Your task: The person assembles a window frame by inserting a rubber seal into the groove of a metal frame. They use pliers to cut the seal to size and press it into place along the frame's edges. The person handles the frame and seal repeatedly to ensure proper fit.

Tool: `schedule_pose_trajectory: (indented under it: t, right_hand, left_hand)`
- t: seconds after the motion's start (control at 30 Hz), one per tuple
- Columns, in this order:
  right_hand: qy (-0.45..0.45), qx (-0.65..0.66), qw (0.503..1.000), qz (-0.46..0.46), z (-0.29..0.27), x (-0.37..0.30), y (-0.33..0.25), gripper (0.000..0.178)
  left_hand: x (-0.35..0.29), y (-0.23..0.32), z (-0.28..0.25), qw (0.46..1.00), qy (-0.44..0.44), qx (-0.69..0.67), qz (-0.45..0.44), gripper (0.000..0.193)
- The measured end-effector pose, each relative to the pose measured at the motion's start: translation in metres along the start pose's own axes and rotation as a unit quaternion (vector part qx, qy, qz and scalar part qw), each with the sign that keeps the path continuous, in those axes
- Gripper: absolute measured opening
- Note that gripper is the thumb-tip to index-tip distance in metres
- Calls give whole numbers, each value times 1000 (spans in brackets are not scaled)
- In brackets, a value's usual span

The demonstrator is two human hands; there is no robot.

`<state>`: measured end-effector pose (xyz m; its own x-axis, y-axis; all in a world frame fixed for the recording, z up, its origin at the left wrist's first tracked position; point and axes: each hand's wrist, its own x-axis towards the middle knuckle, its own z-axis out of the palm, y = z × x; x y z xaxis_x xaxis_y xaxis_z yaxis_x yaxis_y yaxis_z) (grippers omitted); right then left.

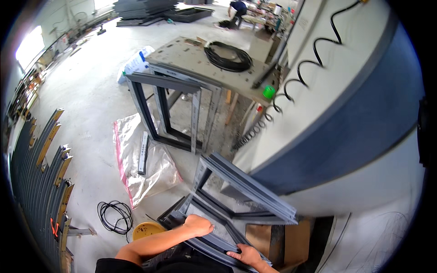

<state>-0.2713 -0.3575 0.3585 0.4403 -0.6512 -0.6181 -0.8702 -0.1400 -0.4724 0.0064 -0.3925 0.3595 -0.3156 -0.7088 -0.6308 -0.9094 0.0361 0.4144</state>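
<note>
Both hands grip 1 grey window frame (218, 227) on the floor: left hand (199, 224) on its upper rail, right hand (248, 255) on its lower edge.

We look down on a workshop with a pale concrete floor (91, 91). Daylight enters through a bright window (29, 45) at upper left. A grey table (191, 59) carries a coil of black cable (227, 57); a green roll (269, 92) sits at its corner. A large white and blue machine housing (355, 113) fills the right. Dark profiles (41, 182) lie in a row along the left edge.
</note>
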Motion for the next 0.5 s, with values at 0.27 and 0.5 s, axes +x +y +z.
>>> schedule_pose_trajectory:
  t: [0.27,0.5]
  right_hand:
    - [-35,-23,999,29,-63,59,2,82]
    - [-13,-39,999,-12,-85,78,38,72]
  left_hand:
    - [57,-18,-37,999,13,-18,-39,51]
    - [97,-4,-47,999,-12,-25,-19,51]
